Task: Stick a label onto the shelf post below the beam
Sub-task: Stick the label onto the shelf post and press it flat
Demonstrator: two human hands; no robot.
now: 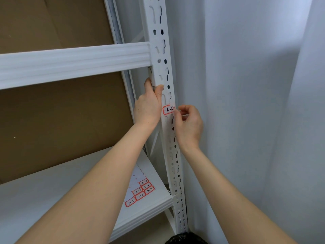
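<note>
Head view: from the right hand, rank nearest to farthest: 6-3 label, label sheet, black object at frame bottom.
1. 6-3 label, on the post, at the right hand fingertips.
2. label sheet, lower left on the shelf.
3. black object, bottom edge.

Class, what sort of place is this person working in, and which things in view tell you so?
Probably a storeroom being set up. A white slotted shelf post and beam stand before cardboard, a label reading 6-3 sits on the post, and a sheet of numbered labels lies on the shelf below.
</note>
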